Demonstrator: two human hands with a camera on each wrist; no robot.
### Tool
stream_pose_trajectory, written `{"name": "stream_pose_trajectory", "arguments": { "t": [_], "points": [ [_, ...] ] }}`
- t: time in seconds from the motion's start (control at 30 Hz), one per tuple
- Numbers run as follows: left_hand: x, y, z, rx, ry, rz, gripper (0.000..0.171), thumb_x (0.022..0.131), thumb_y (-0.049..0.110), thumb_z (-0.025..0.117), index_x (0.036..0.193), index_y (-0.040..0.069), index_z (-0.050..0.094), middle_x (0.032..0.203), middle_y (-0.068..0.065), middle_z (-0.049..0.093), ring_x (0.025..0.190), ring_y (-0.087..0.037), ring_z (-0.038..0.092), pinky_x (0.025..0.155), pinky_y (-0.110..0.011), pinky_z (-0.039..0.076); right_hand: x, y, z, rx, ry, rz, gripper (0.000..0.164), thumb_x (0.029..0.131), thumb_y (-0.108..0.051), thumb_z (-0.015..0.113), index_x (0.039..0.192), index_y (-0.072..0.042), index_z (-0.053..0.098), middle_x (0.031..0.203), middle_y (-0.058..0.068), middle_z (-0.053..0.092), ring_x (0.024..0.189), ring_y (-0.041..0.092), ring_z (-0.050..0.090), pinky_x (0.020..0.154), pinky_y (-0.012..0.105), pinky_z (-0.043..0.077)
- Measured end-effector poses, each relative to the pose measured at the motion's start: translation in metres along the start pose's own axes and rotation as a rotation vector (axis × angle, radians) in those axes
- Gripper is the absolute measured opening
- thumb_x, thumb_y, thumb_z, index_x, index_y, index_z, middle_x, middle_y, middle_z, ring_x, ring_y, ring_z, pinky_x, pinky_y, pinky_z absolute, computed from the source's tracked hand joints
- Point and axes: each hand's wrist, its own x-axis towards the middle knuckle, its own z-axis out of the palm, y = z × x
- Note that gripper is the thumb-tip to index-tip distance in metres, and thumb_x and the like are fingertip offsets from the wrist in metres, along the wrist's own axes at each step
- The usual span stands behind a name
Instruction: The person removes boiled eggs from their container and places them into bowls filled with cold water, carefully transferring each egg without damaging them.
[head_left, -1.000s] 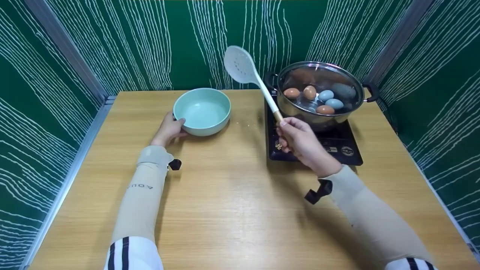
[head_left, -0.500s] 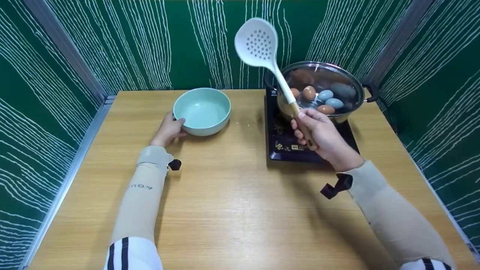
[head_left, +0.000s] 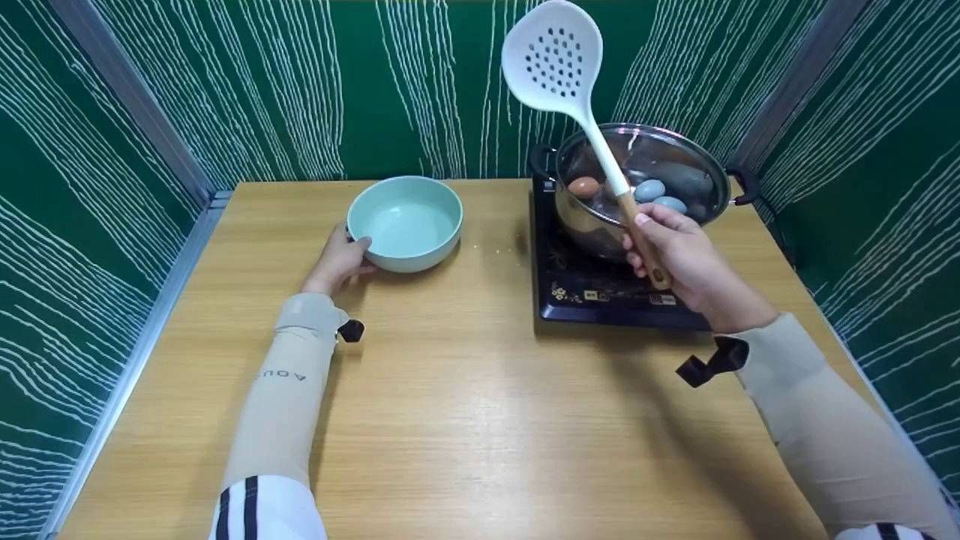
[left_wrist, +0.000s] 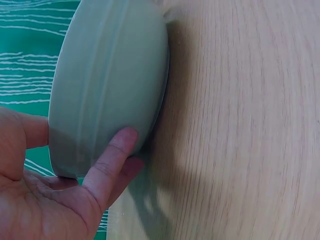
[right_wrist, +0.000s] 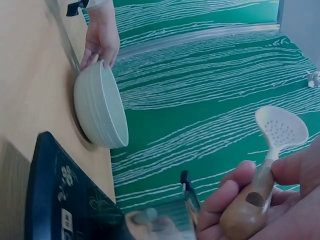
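Note:
My right hand (head_left: 679, 251) grips the wooden handle of a white slotted skimmer (head_left: 553, 60), holding it up in front of the pot with its perforated head raised. The handle end and the curled fingers show large in the right wrist view. At the left, my left hand (head_left: 337, 259) holds the side of a mint-green bowl (head_left: 409, 262), thumb at the rim and fingers against the outer wall (left_wrist: 112, 75). Inside the steel pot (head_left: 592, 229) lie a brown egg (head_left: 583, 187) and blue eggs (head_left: 649, 190); the skimmer and right hand hide part of its contents.
Beneath the pot is a black induction cooker (head_left: 600, 304) on the wooden table (head_left: 465, 420). The pot has black side handles (head_left: 745, 186). Green walls (head_left: 420, 82) with white lines close off the back and both sides.
My right hand has moved right with the skimmer, whose head has risen, turning its holes toward the head camera. The left hand and bowl have stayed in place.

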Motion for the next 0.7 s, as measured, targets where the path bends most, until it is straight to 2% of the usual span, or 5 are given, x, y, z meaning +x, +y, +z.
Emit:
{"name": "stream_pose_trajectory", "arguments": {
  "t": [0.2, 0.3, 0.43, 0.57, 0.7],
  "points": [
    [0.001, 0.0, 0.0, -0.003, 0.0, -0.001, 0.062, 0.117, 0.013, 0.039, 0.172, 0.002, 0.011, 0.177, -0.023, 0.021, 0.151, -0.039, 0.046, 0.114, -0.047, 0.059, -0.002, -0.009, -0.011, -0.095, 0.034, 0.06, 0.023, 0.118, -0.034, 0.045, 0.126, -0.015, 0.055, 0.082, -0.006, 0.06, 0.068, 0.011, 0.052, 0.056, 0.022, 0.047],
    [0.0, 0.0, -0.001, 0.0, -0.002, 0.005, 0.063, 0.118, 0.013, 0.039, 0.173, 0.004, 0.01, 0.178, -0.022, 0.021, 0.153, -0.04, 0.044, 0.114, -0.046, 0.059, -0.003, -0.013, -0.017, -0.138, 0.063, 0.047, 0.025, 0.117, -0.034, 0.048, 0.121, -0.016, 0.065, 0.077, -0.007, 0.058, 0.063, 0.011, 0.05, 0.05, 0.021, 0.043],
    [0.0, 0.0, -0.002, 0.008, -0.004, 0.012, 0.064, 0.118, 0.013, 0.039, 0.174, 0.006, 0.01, 0.179, -0.021, 0.021, 0.155, -0.039, 0.043, 0.114, -0.046, 0.059, -0.004, -0.017, -0.023, -0.25, 0.118, 0.011, 0.027, 0.116, -0.036, 0.053, 0.115, -0.019, 0.074, 0.073, -0.007, 0.058, 0.056, 0.01, 0.047, 0.043, 0.021, 0.039],
    [0.0, -0.001, -0.002, 0.008, -0.008, 0.01, 0.064, 0.118, 0.014, 0.039, 0.174, 0.007, 0.009, 0.179, -0.019, 0.021, 0.154, -0.038, 0.044, 0.115, -0.044, 0.059, -0.006, -0.02, -0.034, -0.373, 0.157, 0.032, 0.029, 0.114, -0.043, 0.056, 0.117, -0.018, 0.072, 0.074, -0.009, 0.058, 0.056, 0.009, 0.047, 0.043, 0.021, 0.037],
    [0.0, -0.001, -0.003, -0.009, -0.01, 0.016, 0.065, 0.118, 0.013, 0.039, 0.175, 0.008, 0.009, 0.18, -0.019, 0.02, 0.153, -0.039, 0.045, 0.115, -0.046, 0.059, -0.008, -0.026, -0.048, -0.443, 0.161, 0.079, 0.03, 0.113, -0.046, 0.056, 0.119, -0.019, 0.069, 0.078, -0.009, 0.06, 0.059, 0.008, 0.048, 0.045, 0.021, 0.039]
  ]
}}
